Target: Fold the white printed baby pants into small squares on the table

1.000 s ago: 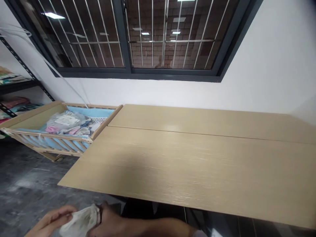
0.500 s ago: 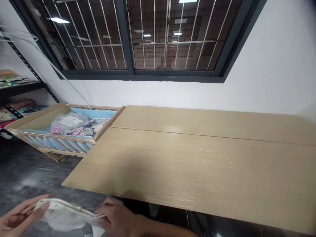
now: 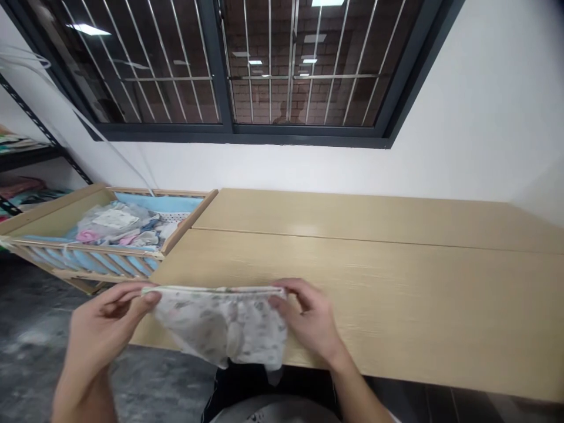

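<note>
A small white cloth garment with a faint print and a gathered upper edge hangs stretched between my hands, above the front edge of the wooden table. My left hand pinches its upper left corner between thumb and fingers. At the upper right corner, the thumb and fingers of my right hand are closed on the fabric. The garment's lower part hangs loose and reaches past the table's edge.
A wooden crib with blue lining holds a pile of clothes and plastic bags at the left. Behind it, a black metal rack carries folded fabrics. A barred window is in the wall behind the table.
Both hands have risen and moved right, from beyond the table's left front to over its edge. The garment, slanted and bunched before, is now spread with its top edge nearly level.
</note>
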Action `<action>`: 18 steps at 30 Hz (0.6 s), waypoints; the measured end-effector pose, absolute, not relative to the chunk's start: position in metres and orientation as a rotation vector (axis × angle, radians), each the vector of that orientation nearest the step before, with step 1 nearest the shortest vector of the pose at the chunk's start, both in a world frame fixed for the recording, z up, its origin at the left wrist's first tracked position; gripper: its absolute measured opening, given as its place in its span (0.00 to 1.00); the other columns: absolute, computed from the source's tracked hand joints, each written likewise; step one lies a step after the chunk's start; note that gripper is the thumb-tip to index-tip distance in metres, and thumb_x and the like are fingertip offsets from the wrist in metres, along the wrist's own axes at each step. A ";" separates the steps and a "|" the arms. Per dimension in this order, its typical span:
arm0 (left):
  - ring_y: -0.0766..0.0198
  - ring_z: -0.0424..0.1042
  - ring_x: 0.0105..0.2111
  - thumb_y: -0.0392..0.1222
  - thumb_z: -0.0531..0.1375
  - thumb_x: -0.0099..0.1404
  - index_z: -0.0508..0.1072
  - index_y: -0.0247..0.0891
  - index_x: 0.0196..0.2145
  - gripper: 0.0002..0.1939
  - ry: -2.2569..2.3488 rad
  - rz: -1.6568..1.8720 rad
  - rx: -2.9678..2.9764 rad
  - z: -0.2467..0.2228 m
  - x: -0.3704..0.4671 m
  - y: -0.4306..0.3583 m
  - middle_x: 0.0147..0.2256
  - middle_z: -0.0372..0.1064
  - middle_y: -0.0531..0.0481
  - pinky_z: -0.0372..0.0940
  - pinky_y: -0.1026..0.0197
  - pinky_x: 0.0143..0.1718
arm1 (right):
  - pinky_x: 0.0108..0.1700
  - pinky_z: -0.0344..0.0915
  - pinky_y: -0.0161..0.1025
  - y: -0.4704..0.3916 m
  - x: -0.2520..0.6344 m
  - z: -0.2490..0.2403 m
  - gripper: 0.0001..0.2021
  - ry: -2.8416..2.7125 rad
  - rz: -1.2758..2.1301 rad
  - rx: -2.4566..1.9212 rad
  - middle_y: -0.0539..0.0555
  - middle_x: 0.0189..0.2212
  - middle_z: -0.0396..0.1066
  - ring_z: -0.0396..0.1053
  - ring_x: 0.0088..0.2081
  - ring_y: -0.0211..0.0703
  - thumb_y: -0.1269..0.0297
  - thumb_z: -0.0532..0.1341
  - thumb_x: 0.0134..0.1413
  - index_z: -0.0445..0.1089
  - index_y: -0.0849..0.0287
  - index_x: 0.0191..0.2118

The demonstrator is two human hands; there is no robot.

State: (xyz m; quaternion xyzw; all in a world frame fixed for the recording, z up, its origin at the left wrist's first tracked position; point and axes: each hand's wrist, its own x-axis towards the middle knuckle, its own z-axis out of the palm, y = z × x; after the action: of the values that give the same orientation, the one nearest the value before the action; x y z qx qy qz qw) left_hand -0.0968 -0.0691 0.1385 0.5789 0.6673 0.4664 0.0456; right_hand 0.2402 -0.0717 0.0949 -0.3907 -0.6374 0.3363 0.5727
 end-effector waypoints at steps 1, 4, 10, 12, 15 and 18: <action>0.61 0.73 0.26 0.56 0.66 0.53 0.78 0.41 0.30 0.16 1.980 1.392 1.779 0.144 -0.084 -0.058 0.27 0.77 0.52 0.69 0.62 0.27 | 0.42 0.73 0.41 -0.068 0.254 0.103 0.12 -1.485 0.742 -0.951 0.56 0.40 0.79 0.75 0.39 0.45 0.54 0.68 0.58 0.79 0.53 0.44; 0.61 0.73 0.32 0.57 0.65 0.56 0.77 0.41 0.31 0.16 1.822 1.258 1.960 0.155 -0.052 -0.019 0.30 0.76 0.52 0.68 0.62 0.34 | 0.42 0.72 0.42 -0.049 0.291 0.121 0.13 -1.514 0.675 -1.079 0.56 0.41 0.78 0.74 0.38 0.45 0.54 0.66 0.60 0.78 0.54 0.47; 0.61 0.70 0.33 0.61 0.61 0.62 0.77 0.39 0.37 0.21 1.512 1.017 2.184 0.126 -0.014 0.079 0.34 0.74 0.49 0.64 0.62 0.35 | 0.36 0.67 0.38 0.034 0.335 0.094 0.18 -1.666 0.817 -1.188 0.52 0.33 0.74 0.69 0.31 0.39 0.56 0.61 0.63 0.73 0.59 0.54; 0.61 0.70 0.32 0.60 0.60 0.63 0.77 0.39 0.38 0.21 1.514 0.898 2.165 0.106 -0.002 0.111 0.33 0.75 0.49 0.64 0.62 0.35 | 0.34 0.65 0.36 0.067 0.341 0.069 0.16 -1.677 0.832 -1.252 0.50 0.30 0.73 0.68 0.28 0.38 0.57 0.60 0.62 0.72 0.60 0.52; 0.60 0.72 0.35 0.53 0.59 0.65 0.77 0.38 0.41 0.17 1.620 0.754 2.117 0.078 0.019 0.152 0.36 0.77 0.48 0.64 0.62 0.38 | 0.33 0.65 0.35 0.116 0.346 0.035 0.11 -1.707 0.756 -1.448 0.50 0.32 0.74 0.69 0.28 0.37 0.62 0.58 0.62 0.72 0.60 0.46; 0.58 0.74 0.41 0.46 0.59 0.66 0.75 0.37 0.46 0.15 1.744 0.701 2.067 0.058 0.042 0.182 0.43 0.78 0.44 0.64 0.61 0.42 | 0.38 0.66 0.34 0.156 0.347 0.010 0.09 -1.713 0.616 -1.624 0.52 0.34 0.75 0.71 0.33 0.39 0.68 0.57 0.59 0.73 0.59 0.42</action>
State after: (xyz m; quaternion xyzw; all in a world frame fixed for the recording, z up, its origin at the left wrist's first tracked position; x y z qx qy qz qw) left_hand 0.0421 0.1820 0.0580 0.7287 0.6148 0.2473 0.1731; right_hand 0.3470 0.1564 0.0098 -0.6251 -0.6594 0.2372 0.3438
